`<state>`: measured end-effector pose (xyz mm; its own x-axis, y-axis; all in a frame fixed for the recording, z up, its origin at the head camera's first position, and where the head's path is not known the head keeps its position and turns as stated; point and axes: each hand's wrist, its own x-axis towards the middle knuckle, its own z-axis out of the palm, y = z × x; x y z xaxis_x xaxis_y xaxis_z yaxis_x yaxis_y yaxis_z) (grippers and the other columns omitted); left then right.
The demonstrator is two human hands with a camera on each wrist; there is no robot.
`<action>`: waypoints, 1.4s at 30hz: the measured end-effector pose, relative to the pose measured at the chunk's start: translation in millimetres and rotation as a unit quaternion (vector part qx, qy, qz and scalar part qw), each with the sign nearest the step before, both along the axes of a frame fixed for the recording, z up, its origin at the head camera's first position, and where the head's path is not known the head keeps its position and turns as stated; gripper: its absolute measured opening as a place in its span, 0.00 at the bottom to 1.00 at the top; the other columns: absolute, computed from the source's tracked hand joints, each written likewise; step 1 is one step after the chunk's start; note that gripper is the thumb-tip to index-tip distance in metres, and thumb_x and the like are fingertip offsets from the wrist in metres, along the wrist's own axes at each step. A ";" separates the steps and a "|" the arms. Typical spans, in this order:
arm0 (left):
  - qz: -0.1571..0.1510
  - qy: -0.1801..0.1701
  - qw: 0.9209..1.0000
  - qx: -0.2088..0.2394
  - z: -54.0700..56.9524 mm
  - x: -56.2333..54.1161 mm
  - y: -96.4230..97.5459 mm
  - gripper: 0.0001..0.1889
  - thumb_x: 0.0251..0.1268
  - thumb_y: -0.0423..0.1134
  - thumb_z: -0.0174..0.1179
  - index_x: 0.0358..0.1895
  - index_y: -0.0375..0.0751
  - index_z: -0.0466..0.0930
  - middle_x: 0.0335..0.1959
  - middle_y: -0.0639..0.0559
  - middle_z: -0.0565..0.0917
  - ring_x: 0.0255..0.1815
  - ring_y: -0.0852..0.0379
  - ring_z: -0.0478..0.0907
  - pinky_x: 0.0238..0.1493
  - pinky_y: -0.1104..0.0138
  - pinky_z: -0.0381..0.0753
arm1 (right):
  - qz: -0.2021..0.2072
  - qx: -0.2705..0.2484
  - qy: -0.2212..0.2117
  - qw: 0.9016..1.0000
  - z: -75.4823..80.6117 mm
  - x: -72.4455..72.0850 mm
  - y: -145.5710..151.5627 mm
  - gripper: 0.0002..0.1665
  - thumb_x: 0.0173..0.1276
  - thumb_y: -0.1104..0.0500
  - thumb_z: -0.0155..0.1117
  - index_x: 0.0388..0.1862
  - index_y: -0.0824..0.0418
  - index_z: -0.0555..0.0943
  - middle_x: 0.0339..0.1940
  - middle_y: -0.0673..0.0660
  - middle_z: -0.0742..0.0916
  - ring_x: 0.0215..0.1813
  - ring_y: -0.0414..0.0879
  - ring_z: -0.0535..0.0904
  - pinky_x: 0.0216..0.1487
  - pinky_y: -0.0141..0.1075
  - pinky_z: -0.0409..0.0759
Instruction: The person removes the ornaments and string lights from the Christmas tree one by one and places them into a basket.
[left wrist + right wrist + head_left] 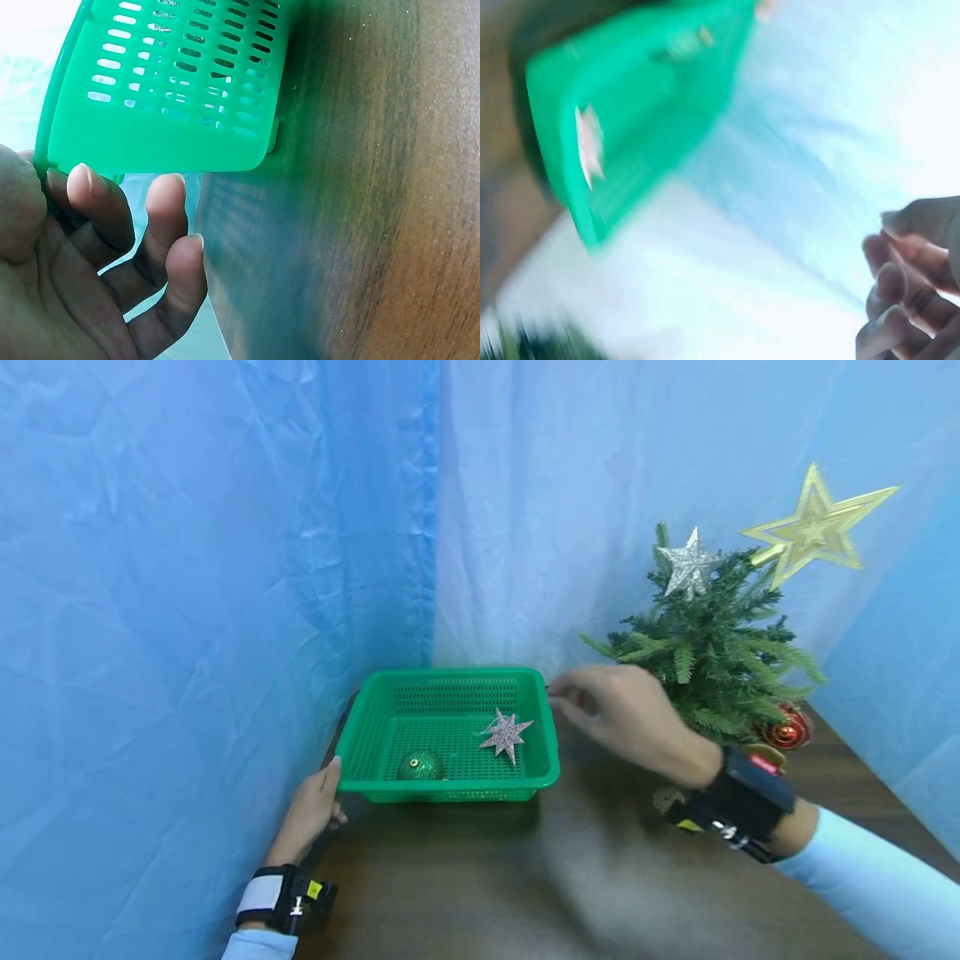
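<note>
A green plastic basket [450, 786] sits on the table, with a glittery green ball [422, 767] and a pale pink glitter star [506, 737] inside. At its front left corner my left hand [303, 810] grips the rim. The left wrist view shows the thumb and forefinger at the rim of the basket [187, 146], the other fingers loosely bent below. Close to the basket's right rim is my right hand [622, 710], its fingers loosely curled. Nothing shows between those fingers in the right wrist view, where the basket [641, 120] is blurred.
To the right stands a small green Christmas tree [705, 652]. It bears a gold star [813, 531], a silver star [688, 564] and a red ball [786, 727]. Blue and white cloth [525, 510] hangs behind the dark wooden table [450, 877].
</note>
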<state>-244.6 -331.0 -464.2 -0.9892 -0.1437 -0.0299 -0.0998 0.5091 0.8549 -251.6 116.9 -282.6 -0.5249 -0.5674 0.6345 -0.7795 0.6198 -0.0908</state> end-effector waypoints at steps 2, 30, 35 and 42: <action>-0.002 0.000 1.000 -0.001 -0.3 0.5 -1.2 0.31 0.84 0.62 0.34 0.36 0.34 0.66 0.18 0.49 0.72 0.24 0.49 0.79 0.29 0.58 0.79 | -0.019 -0.013 0.040 0.999 28.2 3.6 28.3 0.12 0.63 0.67 0.76 0.44 0.59 0.87 0.30 0.49 0.88 0.26 0.36 0.77 0.27 0.31 0.75; 0.003 -0.005 1.000 -0.004 -2.8 -0.3 1.0 0.31 0.84 0.62 0.35 0.34 0.37 0.66 0.18 0.48 0.73 0.24 0.50 0.80 0.29 0.58 0.80 | -0.381 -0.227 -0.262 0.857 60.0 -73.2 282.6 0.40 0.82 0.36 0.41 0.78 0.62 0.64 0.54 0.58 0.86 0.29 0.29 0.69 0.25 0.27 0.76; 0.003 -0.006 1.000 -0.003 -1.4 0.1 0.3 0.31 0.84 0.62 0.34 0.35 0.36 0.65 0.19 0.47 0.73 0.25 0.49 0.80 0.30 0.58 0.79 | -0.342 -0.293 -0.278 0.849 56.1 -73.1 292.5 0.14 0.77 0.34 0.52 0.52 0.36 0.72 0.25 0.25 0.74 0.32 0.32 0.71 0.26 0.27 0.75; 0.003 0.000 1.000 -0.007 0.2 1.1 0.2 0.31 0.84 0.62 0.34 0.34 0.35 0.66 0.19 0.48 0.73 0.24 0.50 0.80 0.29 0.58 0.79 | -0.283 -0.355 -0.276 0.847 58.6 -74.8 292.9 0.06 0.76 0.40 0.60 0.46 0.33 0.74 0.29 0.26 0.80 0.33 0.34 0.71 0.26 0.25 0.72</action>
<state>-243.5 -330.8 -464.0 -0.9882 -0.1505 -0.0271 -0.1025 0.5200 0.8480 -326.4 409.8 -224.0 -0.9129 0.2966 0.2803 -0.0934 0.5167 -0.8510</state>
